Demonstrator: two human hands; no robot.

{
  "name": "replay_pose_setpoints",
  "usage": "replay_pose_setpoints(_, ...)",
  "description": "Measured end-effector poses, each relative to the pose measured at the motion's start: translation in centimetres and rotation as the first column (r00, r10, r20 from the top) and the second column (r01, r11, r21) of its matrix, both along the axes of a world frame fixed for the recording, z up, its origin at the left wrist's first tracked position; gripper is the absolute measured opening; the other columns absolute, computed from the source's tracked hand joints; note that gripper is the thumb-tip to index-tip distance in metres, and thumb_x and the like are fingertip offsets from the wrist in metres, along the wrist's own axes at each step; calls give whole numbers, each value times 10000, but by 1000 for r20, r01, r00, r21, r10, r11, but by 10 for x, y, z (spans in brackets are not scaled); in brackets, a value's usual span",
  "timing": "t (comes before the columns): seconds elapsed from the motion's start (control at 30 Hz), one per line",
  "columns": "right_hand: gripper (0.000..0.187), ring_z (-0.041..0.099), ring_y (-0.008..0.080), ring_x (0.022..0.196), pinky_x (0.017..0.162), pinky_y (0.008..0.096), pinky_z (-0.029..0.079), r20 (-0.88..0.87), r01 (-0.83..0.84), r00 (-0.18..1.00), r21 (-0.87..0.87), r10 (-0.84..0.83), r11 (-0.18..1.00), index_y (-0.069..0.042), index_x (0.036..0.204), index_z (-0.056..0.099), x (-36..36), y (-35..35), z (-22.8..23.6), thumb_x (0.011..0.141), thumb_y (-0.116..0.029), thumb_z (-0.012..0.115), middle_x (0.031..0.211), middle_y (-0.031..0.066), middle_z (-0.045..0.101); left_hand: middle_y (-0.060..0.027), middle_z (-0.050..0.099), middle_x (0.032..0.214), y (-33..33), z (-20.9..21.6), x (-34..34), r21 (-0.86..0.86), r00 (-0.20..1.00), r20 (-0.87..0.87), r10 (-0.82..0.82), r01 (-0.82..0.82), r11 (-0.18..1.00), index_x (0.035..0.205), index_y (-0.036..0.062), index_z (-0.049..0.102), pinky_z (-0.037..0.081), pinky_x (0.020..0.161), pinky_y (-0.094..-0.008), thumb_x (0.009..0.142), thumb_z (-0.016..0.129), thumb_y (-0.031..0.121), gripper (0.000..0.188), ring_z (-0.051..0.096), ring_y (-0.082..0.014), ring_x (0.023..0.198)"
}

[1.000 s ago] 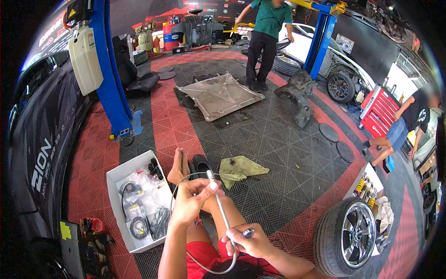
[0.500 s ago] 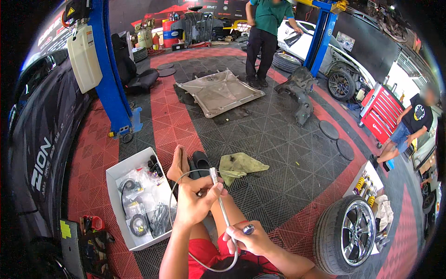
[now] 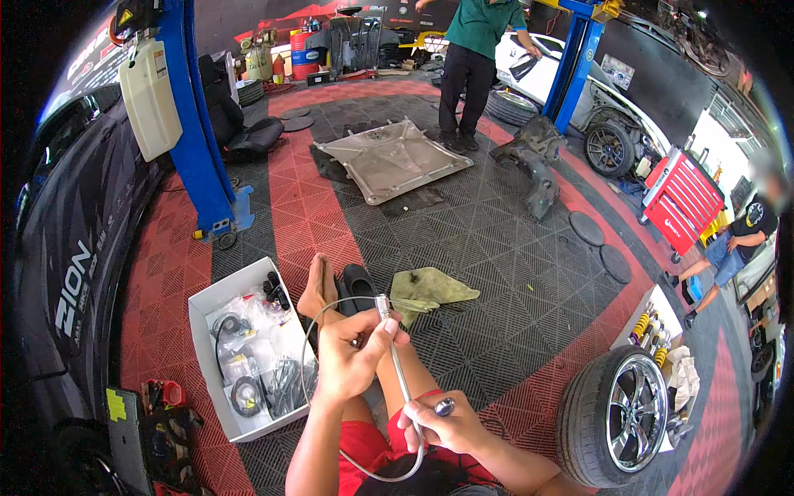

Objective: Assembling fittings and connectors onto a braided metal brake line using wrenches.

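My left hand (image 3: 354, 351) pinches the upper end of a thin silver hose (image 3: 402, 376) between thumb and fingers, just below its shiny metal fitting (image 3: 382, 305). A small dark metal end pokes out by those fingers; its kind is unclear. Lower down, my right hand (image 3: 442, 428) is closed round the same hose. A shiny rounded metal end (image 3: 444, 407) sticks out of the right fist, the rest of it hidden. From there the hose bends over my lap and loops up past my left forearm.
A white box (image 3: 248, 355) of bagged parts lies at my left. Gloves or cloth (image 3: 432, 291) rest beyond my bare foot (image 3: 318, 289). At my right stands a wheel (image 3: 616, 417) by a box of coilovers (image 3: 649, 331). Farther off are a flat panel (image 3: 397, 161), lift posts (image 3: 194, 124) and two people.
My hands keep nearly the same hold on the hose. In the background, the standing person's arm has lifted outward, and the person at the right has shifted lower.
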State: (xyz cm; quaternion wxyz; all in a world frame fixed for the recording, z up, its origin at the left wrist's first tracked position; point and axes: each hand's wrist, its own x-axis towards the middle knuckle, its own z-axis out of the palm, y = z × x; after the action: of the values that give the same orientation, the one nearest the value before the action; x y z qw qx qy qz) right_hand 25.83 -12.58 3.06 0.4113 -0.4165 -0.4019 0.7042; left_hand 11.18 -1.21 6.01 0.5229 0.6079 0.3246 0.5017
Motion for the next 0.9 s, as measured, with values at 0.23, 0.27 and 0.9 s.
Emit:
replay_pose_setpoints(0.23, 316, 570, 129, 479, 384, 209, 328, -83, 56, 995, -4, -56, 998, 62, 888, 617, -4, -2, 0, 956, -222, 494, 629, 135, 623, -76, 677, 722, 1, 5, -1, 49, 984, -178, 33, -25, 998, 903, -58, 666, 487, 618, -249, 890, 573, 160, 238, 606, -110, 637)
replay_pose_setpoints(0.27, 316, 571, 126, 483, 387, 208, 331, -64, 23, 998, 17, -22, 1000, 62, 895, 620, -3, -2, 0, 957, -221, 493, 646, 139, 631, -84, 676, 734, 3, 2, -4, -20, 992, -127, -18, 15, 1000, 913, -64, 661, 487, 647, -255, 891, 577, 168, 248, 611, -118, 662)
replay_pose_setpoints(0.9, 189, 640, 118, 730, 663, 247, 507, 359, 52, 916, 340, -180, 939, 16, 910, 672, 20, 21, -4, 898, -159, 602, 783, 71, 683, -62, 678, 775, -5, -9, -11, -51, 965, -212, -157, 149, 987, 936, -26, 673, 460, 637, -231, 816, 707, 166, 229, 580, -75, 681)
